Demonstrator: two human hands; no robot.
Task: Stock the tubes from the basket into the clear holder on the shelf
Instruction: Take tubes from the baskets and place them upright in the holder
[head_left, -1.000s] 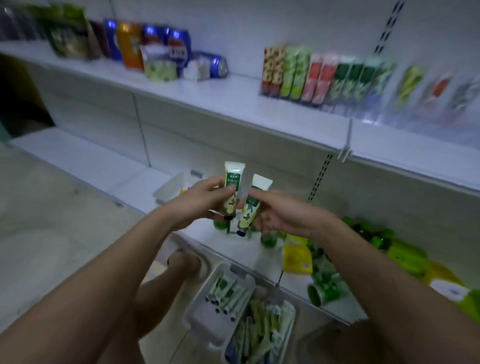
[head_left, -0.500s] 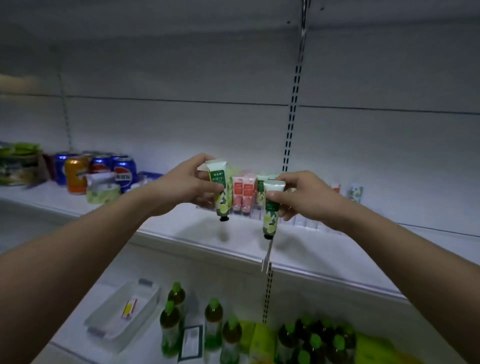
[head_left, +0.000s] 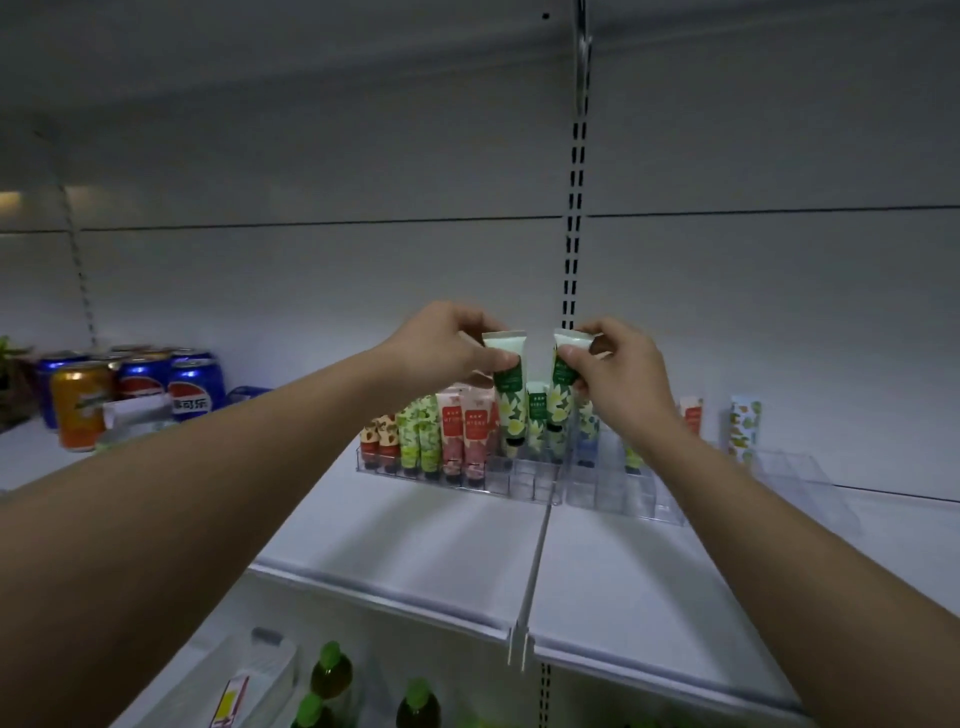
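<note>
A white shelf (head_left: 415, 540) runs across the middle of the frame, backed by a pale grey panel wall with a slotted metal upright (head_left: 574, 208) rising to the top edge. Just above frame centre, two bare arms reach in from the lower corners and meet over the shelf. The left hand (head_left: 441, 345) pinches the crimped top of a green-and-white tube (head_left: 509, 395) between thumb and fingers; the tube hangs cap down, its black cap just above the clear holder (head_left: 498, 483). Just right of it, the right hand (head_left: 618, 374) pinches the top of a second green tube (head_left: 561, 395), also cap down, its lower end among the tubes already standing there. The two hands are close but not touching.

The clear holder sits on the shelf below the hands, divided into small compartments. Its left part holds a row of standing tubes (head_left: 441, 431) in brown, green and pink; the front compartments are see-through and unfilled. A second clear holder (head_left: 623, 493) adjoins it at the right, with a few tubes partly hidden behind the right hand. Further right stands a lone patterned tube (head_left: 744, 423).

At the left edge of the frame, blue and orange drink cans (head_left: 135, 389) cluster on the shelf. Along the bottom edge, green-capped bottles (head_left: 332, 675) and a clear tray (head_left: 249, 680) sit on a lower shelf.
</note>
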